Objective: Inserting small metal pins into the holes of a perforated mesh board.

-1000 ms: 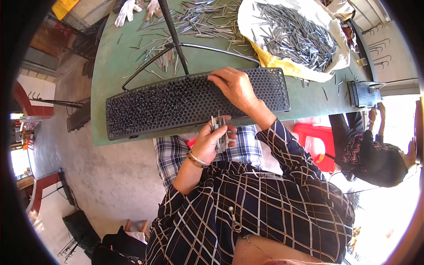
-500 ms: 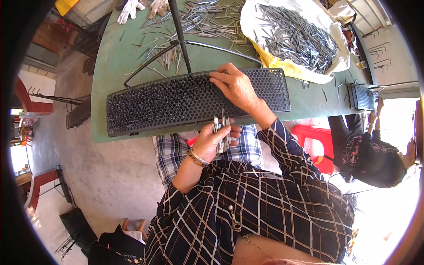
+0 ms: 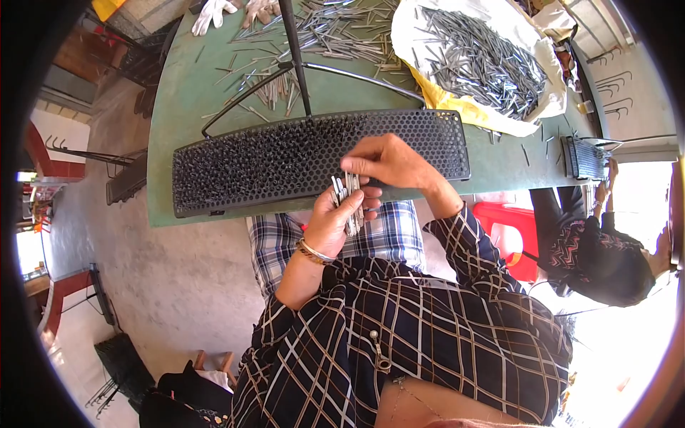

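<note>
My left hand (image 3: 330, 220) is closed round a bundle of thin grey metal rods (image 3: 350, 222), held at the near edge of a long black perforated rack (image 3: 421, 146). My right hand (image 3: 396, 165) is just above that bundle, its thumb and forefinger pinched at the upper end of one rod; its other fingers are curled and partly hidden. Many holes in the left and middle of the rack have dark pieces standing in them, while the holes at its right end show bare. A black metal frame (image 3: 298, 71) rises behind the rack.
Loose rods (image 3: 342, 36) lie scattered over the green table (image 3: 171, 135). A white and yellow sack (image 3: 457, 110) heaped with rods lies at the back right. White gloves (image 3: 210, 16) rest at the far left. A co-worker (image 3: 606, 250) sits at right by another rack (image 3: 586, 158), near a red stool (image 3: 510, 214).
My right hand has come off the rack's holes, back toward me and down to the top of the bundle. My left hand has shifted slightly left and up with the rods.
</note>
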Motion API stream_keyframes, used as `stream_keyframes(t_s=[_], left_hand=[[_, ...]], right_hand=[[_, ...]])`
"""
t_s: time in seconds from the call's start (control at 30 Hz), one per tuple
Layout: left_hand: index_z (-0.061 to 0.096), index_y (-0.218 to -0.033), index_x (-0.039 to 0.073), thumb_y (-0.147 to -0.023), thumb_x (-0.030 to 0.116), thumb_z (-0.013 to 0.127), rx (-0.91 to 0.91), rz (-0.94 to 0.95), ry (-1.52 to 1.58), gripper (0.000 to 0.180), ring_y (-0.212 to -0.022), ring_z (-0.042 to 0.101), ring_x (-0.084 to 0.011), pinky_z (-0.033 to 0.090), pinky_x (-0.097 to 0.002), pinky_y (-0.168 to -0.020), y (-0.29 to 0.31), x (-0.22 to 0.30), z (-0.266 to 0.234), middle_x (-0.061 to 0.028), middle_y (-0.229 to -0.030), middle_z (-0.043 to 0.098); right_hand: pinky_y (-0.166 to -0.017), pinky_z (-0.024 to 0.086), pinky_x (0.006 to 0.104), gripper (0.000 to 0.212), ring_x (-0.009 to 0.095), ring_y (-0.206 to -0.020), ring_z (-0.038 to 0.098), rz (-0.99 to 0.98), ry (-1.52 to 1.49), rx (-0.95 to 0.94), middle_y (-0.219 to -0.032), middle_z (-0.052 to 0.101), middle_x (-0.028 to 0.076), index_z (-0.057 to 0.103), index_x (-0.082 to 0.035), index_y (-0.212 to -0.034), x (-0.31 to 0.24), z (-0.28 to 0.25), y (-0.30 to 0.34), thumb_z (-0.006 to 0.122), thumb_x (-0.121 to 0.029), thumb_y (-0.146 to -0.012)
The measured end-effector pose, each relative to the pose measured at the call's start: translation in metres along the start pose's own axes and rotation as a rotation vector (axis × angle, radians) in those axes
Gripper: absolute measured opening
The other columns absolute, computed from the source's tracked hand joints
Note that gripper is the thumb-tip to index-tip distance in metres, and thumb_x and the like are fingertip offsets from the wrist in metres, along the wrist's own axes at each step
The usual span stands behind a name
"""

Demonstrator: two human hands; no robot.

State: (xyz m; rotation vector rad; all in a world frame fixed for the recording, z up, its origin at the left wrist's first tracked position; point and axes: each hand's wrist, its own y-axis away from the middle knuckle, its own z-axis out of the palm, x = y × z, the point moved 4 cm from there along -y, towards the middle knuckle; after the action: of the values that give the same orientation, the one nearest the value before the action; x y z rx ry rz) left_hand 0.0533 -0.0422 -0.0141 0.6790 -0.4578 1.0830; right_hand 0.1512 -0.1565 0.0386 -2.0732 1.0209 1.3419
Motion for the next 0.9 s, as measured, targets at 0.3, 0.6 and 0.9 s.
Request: stream_keyframes(t_s=[0.3, 0.6, 0.9], left_hand=[[0.049, -0.125, 0.000, -0.095, 0.014, 0.053, -0.020, -0.141, -0.024, 0.033, -0.087, 0.062, -0.0144, 0.052, -0.0282, -0.073, 0.001, -0.014, -0.005, -0.0135, -0.107, 0.064], [0.050, -0.124, -0.002, -0.093, 0.007, 0.055, -0.056, -0.194, 0.062, 0.033, -0.099, 0.061, -0.0177, 0.051, -0.0290, -0.081, 0.004, -0.018, -0.005, -0.0161, -0.115, 0.061], [0.049, -0.123, 0.000, -0.092, 0.006, 0.054, -0.048, -0.258, 0.214, 0.031, -0.107, 0.059, -0.0262, 0.051, -0.0420, -0.092, 0.006, -0.029, -0.014, -0.0182, -0.119, 0.058]], right_hand=[[-0.064, 0.048, 0.0231, 0.023, 0.008, -0.071, 0.059, 0.191, -0.202, 0.216, -0.082, 0.069, 0.005, 0.068, 0.003, -0.098, 0.008, -0.004, -0.008, 0.069, -0.017, -0.086], [-0.068, 0.052, 0.0321, 0.022, 0.024, -0.076, 0.066, -0.281, 0.236, 0.516, -0.087, 0.068, 0.013, 0.066, -0.003, -0.102, 0.003, 0.013, -0.029, 0.069, -0.012, -0.082], [-0.068, 0.050, 0.0380, 0.017, 0.028, -0.074, 0.061, -0.424, 0.431, 0.505, -0.082, 0.066, 0.010, 0.067, -0.006, -0.094, 0.001, 0.021, -0.030, 0.070, -0.013, -0.079]])
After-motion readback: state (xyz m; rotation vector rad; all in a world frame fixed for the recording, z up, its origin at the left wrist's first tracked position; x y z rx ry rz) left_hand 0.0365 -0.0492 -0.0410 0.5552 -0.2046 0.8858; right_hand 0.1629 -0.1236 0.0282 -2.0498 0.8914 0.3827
